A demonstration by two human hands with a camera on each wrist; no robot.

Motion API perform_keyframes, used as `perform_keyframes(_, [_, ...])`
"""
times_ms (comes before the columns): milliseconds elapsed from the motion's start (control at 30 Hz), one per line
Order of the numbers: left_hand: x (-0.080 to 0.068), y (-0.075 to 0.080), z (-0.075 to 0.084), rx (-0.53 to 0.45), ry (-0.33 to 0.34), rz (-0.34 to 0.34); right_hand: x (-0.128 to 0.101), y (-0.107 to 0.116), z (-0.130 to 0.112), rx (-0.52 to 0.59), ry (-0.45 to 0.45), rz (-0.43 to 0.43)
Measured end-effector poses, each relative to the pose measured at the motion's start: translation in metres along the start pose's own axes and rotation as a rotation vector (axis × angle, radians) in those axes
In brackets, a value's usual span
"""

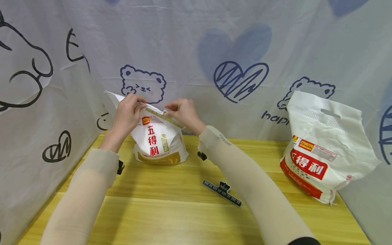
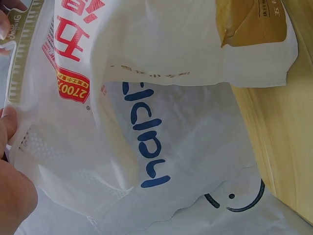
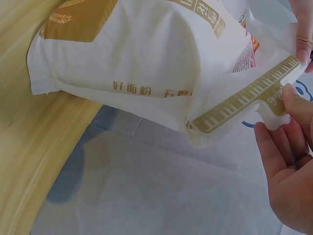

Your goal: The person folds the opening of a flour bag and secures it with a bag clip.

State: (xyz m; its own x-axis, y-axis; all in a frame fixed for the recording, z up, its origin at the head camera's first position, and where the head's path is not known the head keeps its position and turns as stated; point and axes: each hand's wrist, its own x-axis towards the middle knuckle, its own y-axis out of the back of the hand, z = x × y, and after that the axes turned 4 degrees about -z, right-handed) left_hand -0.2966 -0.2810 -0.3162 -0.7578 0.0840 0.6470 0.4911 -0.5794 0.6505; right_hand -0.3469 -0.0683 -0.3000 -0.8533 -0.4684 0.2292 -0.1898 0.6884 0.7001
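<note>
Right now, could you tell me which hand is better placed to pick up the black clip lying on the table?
Probably the right hand. The black clip lies beside the right forearm, while the left hand is across the flour bag. Both hands currently hold the bag's top and gold clip.

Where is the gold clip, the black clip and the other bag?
gold clip (image 3: 244,98), right wrist view, middle of its ridged bar
black clip (image 1: 222,193), head view, middle of its bar
other bag (image 1: 318,136), head view, white front above the red label
</note>
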Motion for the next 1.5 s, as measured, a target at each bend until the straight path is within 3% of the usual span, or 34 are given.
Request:
perform_keyframes(233, [0.001, 0.002, 0.003, -0.003, 0.014, -0.014, -0.004, 0.000, -0.001, 0.004, -0.032, -0.003])
perform_keyframes(533, [0.000, 0.002, 0.004, 0.014, 0.003, 0.003, -0.013, -0.003, 0.006, 0.053, 0.050, 0.029])
perform_keyframes(700, [-0.003, 0.004, 0.005, 0.009, 0.003, 0.006, -0.020, 0.000, 0.014, 0.102, 0.127, 0.000])
perform_keyframes(1100, [-0.010, 0.002, 0.012, 0.042, -0.036, -0.001, -0.044, 0.007, 0.028, 0.216, 0.175, -0.081])
perform_keyframes(1267, [-0.016, -0.003, 0.015, 0.060, -0.057, 0.020, -0.058, 0.010, 0.035, 0.286, 0.204, -0.054])
perform_keyframes(1500, [-0.026, -0.014, 0.023, 0.021, -0.087, 0.081, -0.077, 0.012, 0.043, 0.375, 0.244, 0.053])
